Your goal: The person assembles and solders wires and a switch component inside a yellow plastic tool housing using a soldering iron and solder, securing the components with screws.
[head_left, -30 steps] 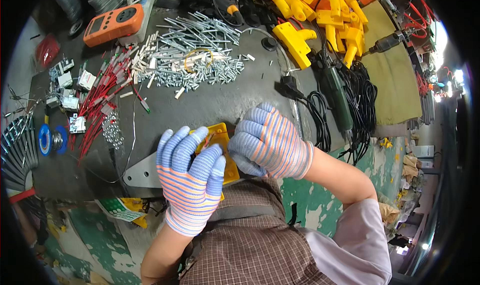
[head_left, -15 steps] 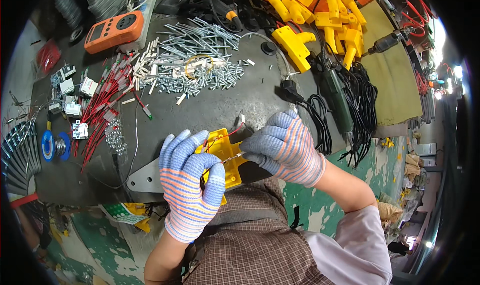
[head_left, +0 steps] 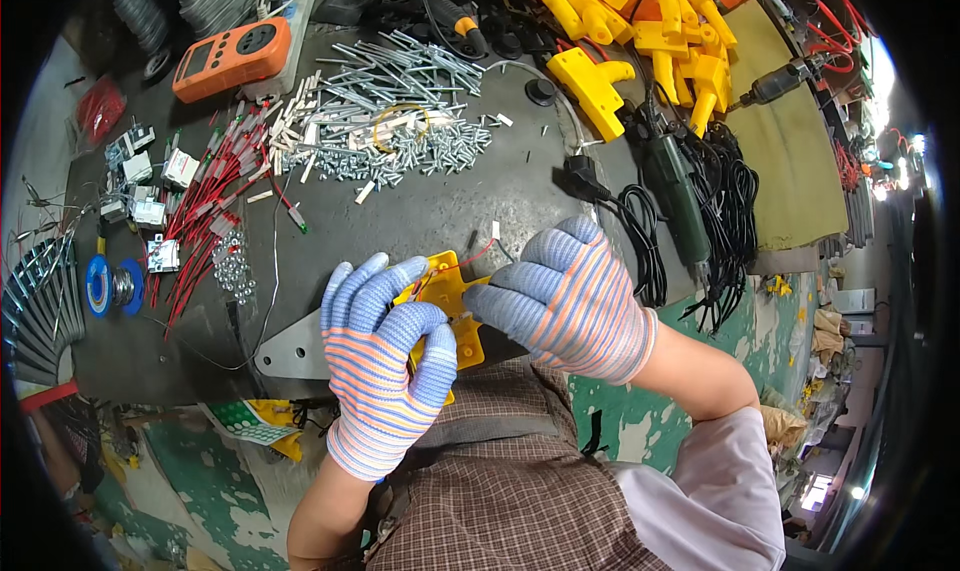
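Yellow case (head_left: 448,293): lies open on the near side of the counter (head_left: 360,229), partly covered by the hands; cannot tell whether fully supported.
Left hand (head_left: 390,361): curves over the left part of the yellow case, thumb and forefinger close together; cannot tell of anything pinched between.
Right hand (head_left: 570,301): reaches the right edge of the yellow case with fingertips bunched narrow; cannot tell of any small part hidden there.
Red wire (head_left: 475,258): runs out past the far edge of the yellow case, up to a white connector (head_left: 495,230).
Dark wire (head_left: 503,250): drops from the connector toward the right hand, just beyond the yellow case.
Metal plate (head_left: 290,352): sits left of the yellow case.
Screw pile (head_left: 410,151): spreads beyond the yellow case, well apart.
Wire trouble: could snag on the right glove and pull loose, through a sideways tug.
Case trouble: could tip or slide, through uneven pressing by the hands.
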A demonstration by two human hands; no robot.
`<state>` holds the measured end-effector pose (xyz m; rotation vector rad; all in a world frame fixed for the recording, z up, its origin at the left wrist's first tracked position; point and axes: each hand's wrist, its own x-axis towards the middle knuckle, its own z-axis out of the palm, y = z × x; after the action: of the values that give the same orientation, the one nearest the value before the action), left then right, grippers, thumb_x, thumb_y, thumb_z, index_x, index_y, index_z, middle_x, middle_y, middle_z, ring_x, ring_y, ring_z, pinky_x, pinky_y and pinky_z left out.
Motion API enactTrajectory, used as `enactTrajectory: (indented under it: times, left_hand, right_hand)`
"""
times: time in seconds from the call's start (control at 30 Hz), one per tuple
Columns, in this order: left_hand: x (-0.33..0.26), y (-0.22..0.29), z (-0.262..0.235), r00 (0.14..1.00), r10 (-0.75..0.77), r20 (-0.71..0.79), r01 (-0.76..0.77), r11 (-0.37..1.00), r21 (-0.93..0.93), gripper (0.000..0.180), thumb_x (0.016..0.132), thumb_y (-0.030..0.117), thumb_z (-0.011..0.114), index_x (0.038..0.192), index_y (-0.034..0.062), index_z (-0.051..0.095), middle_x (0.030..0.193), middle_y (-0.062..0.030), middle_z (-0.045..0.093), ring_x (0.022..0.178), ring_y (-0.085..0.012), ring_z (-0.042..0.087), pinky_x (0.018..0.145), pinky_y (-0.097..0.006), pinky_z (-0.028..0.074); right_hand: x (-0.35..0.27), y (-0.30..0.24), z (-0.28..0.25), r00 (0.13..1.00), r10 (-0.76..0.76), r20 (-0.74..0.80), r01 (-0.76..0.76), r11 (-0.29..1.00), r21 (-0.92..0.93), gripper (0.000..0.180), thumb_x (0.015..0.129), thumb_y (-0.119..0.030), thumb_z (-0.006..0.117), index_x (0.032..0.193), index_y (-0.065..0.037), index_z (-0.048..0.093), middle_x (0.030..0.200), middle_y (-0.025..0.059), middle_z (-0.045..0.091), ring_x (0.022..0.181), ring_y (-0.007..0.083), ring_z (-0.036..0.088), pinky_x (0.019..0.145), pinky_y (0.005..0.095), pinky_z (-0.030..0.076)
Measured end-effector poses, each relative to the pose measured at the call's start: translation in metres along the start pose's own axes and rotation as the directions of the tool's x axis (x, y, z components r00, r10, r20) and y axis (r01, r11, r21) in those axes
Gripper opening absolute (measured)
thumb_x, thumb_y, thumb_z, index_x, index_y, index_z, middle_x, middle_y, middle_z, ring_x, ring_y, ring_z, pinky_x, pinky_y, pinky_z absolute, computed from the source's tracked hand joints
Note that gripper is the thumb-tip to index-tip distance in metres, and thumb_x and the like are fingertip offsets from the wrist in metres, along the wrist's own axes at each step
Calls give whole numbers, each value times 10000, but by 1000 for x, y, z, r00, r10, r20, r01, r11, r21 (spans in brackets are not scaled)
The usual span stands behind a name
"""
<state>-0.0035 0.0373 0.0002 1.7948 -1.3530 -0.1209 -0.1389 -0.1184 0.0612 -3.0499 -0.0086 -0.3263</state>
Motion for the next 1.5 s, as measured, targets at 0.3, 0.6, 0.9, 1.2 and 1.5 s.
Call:
enactTrajectory:
  times: [0.3,0.6,0.9,1.2,1.5]
  left_hand:
    - [3,1,-3,999,6,49,-5,1000,-11,119,756,135,646,840,73,590,1150,-148,622,1146,-351,509,1080,-524,283]
    - [1,0,1,1000,15,-6,-15,1000,-17,113,755,188,654,835,123,609,1141,-95,607,1138,-342,508,1064,-533,287]
    - [0,-2,-1,1000,-5,12,6,998,-63,123,764,171,662,858,118,604,1156,-89,601,1148,-350,501,1062,-539,283]
    - [0,-2,0,1000,10,14,-10,999,-50,119,769,170,663,869,134,608,1153,-83,593,1146,-347,497,1058,-541,287]
    - [-3,-2,4,998,58,-24,-58,998,15,127,784,185,653,889,129,610,1156,-92,584,1153,-348,483,1057,-560,284]
  right_hand:
    - [-7,-3,12,987,163,2,-161,969,186,221,712,-256,681,929,-215,672,802,-25,597,757,204,564,666,374,400]
    - [6,7,12,999,-16,37,10,986,169,175,739,-267,721,891,-190,684,745,-8,559,717,222,534,686,361,402]
    - [-15,2,14,954,291,72,-295,865,406,193,800,-234,691,957,-129,650,763,90,648,675,313,608,631,398,474]
    - [-12,-5,2,849,431,306,-528,657,538,214,893,-241,612,1018,-68,628,814,170,656,752,369,631,666,423,519]
    - [-8,0,-11,790,425,443,-610,467,640,215,892,-209,585,972,-11,606,823,187,640,762,335,640,696,388,500]
